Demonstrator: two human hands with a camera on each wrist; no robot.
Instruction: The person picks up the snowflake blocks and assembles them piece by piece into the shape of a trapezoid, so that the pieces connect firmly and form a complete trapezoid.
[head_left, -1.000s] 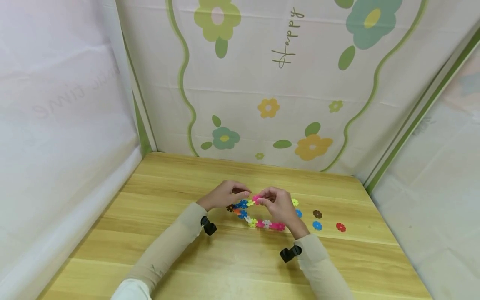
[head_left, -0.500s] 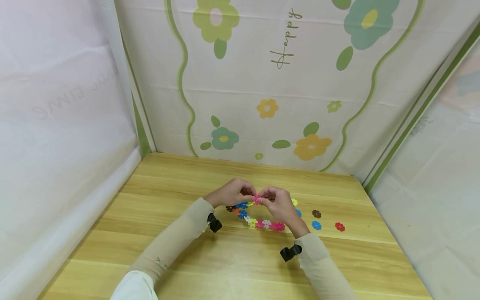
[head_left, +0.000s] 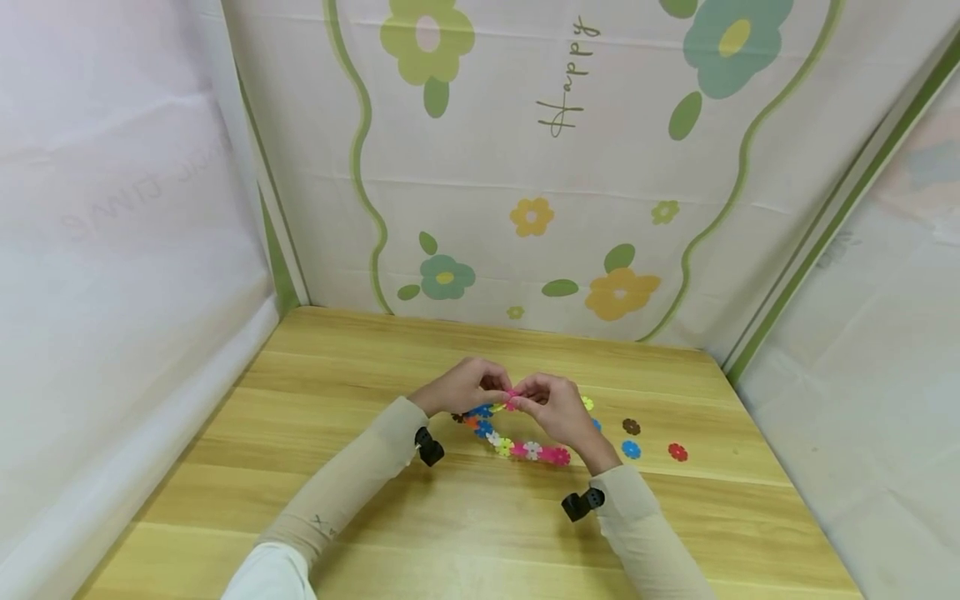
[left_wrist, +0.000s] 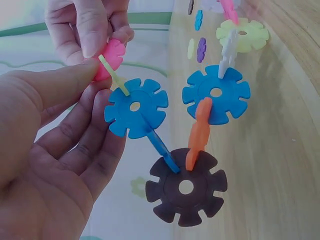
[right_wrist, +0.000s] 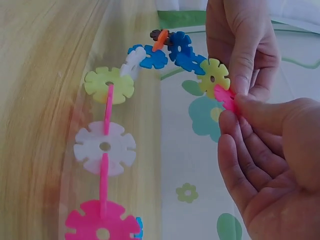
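On the wood-grain table (head_left: pixel 480 533), in the head view, a chain of flower-shaped plastic discs (head_left: pixel 505 447) bends into a loop which opens to the right. At the far arm of the chain, the left hand (head_left: pixel 467 387) and the right hand (head_left: pixel 553 406) come together, both pinching at a pink disc (head_left: pixel 512 402). Right of the chain, a loose brown disc (head_left: pixel 632 427), a blue disc (head_left: pixel 632 450) and a red disc (head_left: pixel 678 452) lie flat and apart. Beyond the chain, the straight table edge meets a flower-printed cloth wall (head_left: pixel 465 167); on the near side, smooth wood extends widely.

From the left wrist, a dark brown notched disc (left_wrist: pixel 187 202), with round centre hole, forms the chain's turning point; an orange disc (left_wrist: pixel 200 131) stands edgewise in its slot. Whether the fingers hold one pink disc or two, I cannot tell.

From the right wrist, a whitish disc (right_wrist: pixel 105 159) joins crosswise with narrow-seen pink ones along the chain's near arm. Between both arms remains an open gap.
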